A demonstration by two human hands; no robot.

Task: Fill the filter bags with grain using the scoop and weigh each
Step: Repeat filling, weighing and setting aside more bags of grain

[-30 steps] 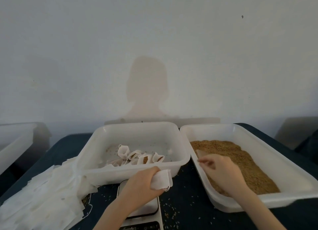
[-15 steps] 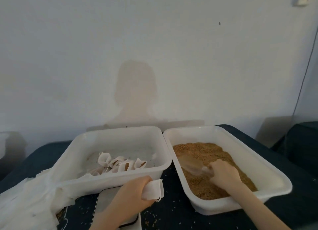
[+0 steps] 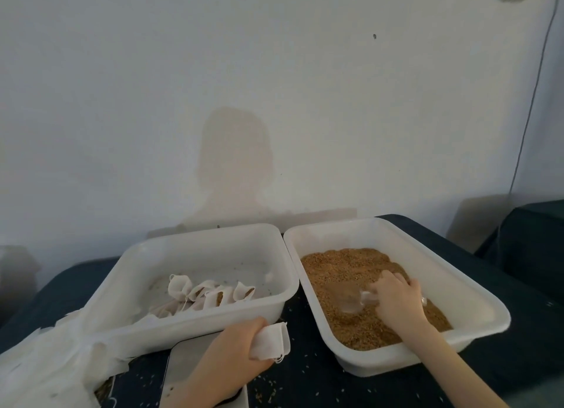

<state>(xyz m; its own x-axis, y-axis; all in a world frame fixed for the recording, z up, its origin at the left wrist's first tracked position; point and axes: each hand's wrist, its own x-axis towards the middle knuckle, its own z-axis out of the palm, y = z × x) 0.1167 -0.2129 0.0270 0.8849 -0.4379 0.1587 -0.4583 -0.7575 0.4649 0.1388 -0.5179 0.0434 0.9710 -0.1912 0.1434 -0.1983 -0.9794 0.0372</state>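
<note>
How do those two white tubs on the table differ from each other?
The left tub holds a few small filled filter bags on a mostly bare floor; the right tub holds a bed of loose brown grain. The right hand reaches into the right tub, gripping a clear scoop; no hand is in the left tub. The left hand grips an empty bag in front of it. Both are white, rectangular plastic, side by side.

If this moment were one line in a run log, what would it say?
step: scooping | right hand: holds scoop in grain | left hand: holds filter bag | scale: bare
</note>
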